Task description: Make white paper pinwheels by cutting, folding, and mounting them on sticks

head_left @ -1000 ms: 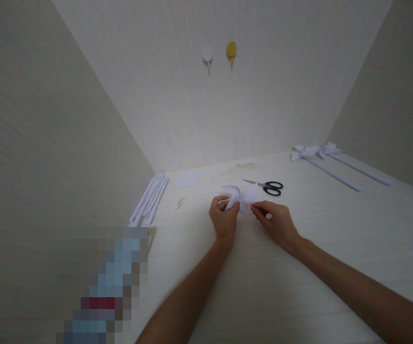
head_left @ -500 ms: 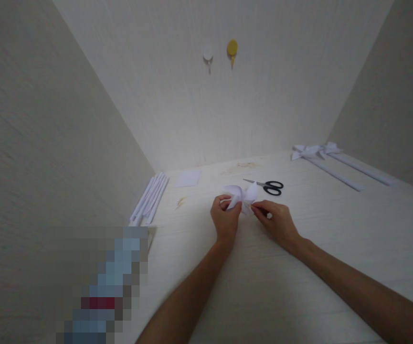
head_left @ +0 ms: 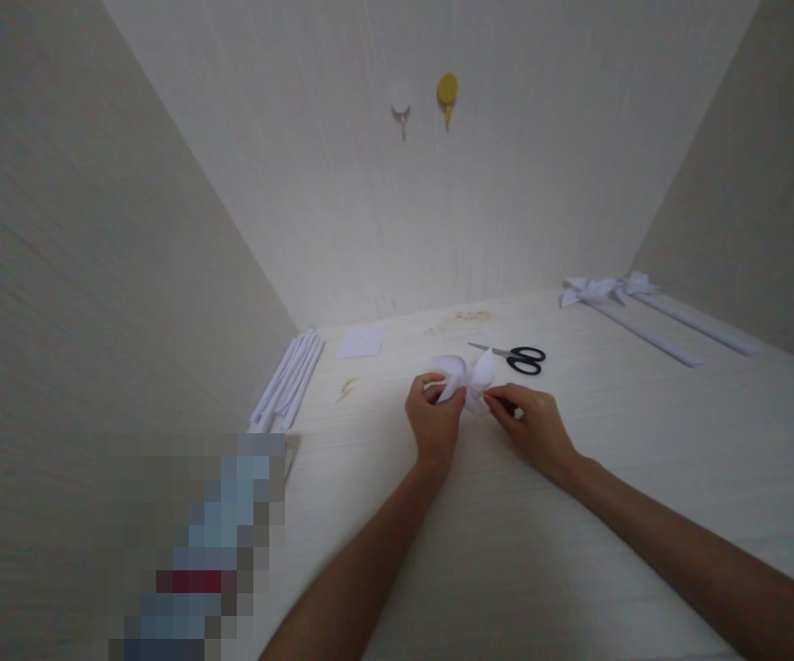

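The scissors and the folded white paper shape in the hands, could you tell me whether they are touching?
Apart. In the head view, the scissors lie flat on the table, and a strip of bare tabletop shows between their blades and the folded paper shape.

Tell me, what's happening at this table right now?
A person is working a small folded white paper piece with both bare hands: the left hand grips one side, the right hand pinches the other. Black-handled scissors lie just beyond. Rolled paper sticks lie at the left, and finished paper pinwheels rest at the far right.
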Tool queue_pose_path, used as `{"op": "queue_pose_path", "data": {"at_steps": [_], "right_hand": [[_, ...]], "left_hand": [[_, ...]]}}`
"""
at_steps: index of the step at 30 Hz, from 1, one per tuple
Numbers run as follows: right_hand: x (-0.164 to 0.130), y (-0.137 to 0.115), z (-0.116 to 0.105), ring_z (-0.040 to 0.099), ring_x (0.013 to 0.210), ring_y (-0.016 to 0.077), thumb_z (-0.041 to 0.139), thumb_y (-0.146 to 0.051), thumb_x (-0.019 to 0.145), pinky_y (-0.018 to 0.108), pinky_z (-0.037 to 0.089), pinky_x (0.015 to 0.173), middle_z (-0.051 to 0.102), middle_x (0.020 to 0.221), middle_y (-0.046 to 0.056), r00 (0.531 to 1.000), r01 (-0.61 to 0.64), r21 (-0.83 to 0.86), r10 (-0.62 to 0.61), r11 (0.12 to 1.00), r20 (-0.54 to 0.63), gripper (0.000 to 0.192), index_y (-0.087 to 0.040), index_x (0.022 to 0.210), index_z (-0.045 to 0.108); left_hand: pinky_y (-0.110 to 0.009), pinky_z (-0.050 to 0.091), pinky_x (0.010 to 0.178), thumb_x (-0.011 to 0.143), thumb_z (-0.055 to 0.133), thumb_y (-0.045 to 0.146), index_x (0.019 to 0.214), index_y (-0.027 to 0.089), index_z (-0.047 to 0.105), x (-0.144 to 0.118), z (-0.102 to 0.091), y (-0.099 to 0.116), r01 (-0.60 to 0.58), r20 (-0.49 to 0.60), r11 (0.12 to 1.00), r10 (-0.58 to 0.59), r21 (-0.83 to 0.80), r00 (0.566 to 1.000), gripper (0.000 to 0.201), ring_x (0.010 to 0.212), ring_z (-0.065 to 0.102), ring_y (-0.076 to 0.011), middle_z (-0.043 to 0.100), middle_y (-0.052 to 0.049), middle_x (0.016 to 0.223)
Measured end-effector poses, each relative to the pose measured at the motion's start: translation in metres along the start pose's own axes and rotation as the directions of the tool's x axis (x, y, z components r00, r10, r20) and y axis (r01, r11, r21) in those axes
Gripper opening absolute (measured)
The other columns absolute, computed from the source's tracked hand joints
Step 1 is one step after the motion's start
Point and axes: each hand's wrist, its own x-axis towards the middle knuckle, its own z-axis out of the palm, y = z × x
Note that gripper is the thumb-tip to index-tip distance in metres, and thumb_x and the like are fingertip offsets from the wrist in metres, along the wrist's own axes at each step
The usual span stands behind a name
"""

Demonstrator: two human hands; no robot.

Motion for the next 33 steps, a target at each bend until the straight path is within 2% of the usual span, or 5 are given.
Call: {"op": "queue_pose_path", "data": {"at_steps": [9, 21, 33], "right_hand": [[-0.0006, 0.0011, 0.0016, 0.054, 0.05, 0.0122, 0.049, -0.021, 0.075, 0.022, 0.042, 0.049, 0.062, 0.06, 0.002, 0.999, -0.045, 0.04, 0.044, 0.998, 0.023, 0.014, -0.015, 0.073, 0.061], [-0.0009, 0.0005, 0.0019, 0.057, 0.05, 0.0133, 0.055, -0.022, 0.071, 0.023, 0.044, 0.05, 0.064, 0.061, 0.003, 0.998, -0.035, 0.015, 0.036, 0.999, -0.044, 0.011, -0.015, 0.07, 0.063], [-0.0009, 0.0022, 0.0019, 0.057, 0.051, 0.013, 0.049, -0.019, 0.075, 0.022, 0.043, 0.049, 0.064, 0.065, 0.004, 0.999, -0.031, 0.037, 0.03, 0.999, 0.017, 0.014, -0.015, 0.073, 0.062]], "left_hand": [[-0.019, 0.041, 0.047, 0.054, 0.061, 0.014, 0.078, 0.016, 0.049, -0.0005, 0.0, 0.003, 0.028, 0.008, 0.999, -0.028, 0.024, 1.0, 0.028, 0.051, 0.056, -0.0113, 0.059, 0.001, 0.058], [-0.019, 0.04, 0.046, 0.053, 0.062, 0.014, 0.079, 0.015, 0.05, -0.0009, -0.0004, 0.0014, 0.026, 0.024, 1.0, -0.026, -0.007, 0.999, 0.028, 0.049, 0.055, -0.0103, 0.059, 0.002, 0.057], [-0.019, 0.042, 0.049, 0.053, 0.062, 0.013, 0.081, 0.015, 0.051, 0.0003, 0.0004, 0.0025, 0.026, 0.019, 1.0, -0.026, -0.006, 0.999, 0.029, 0.055, 0.058, -0.0121, 0.061, -0.001, 0.061]]}}
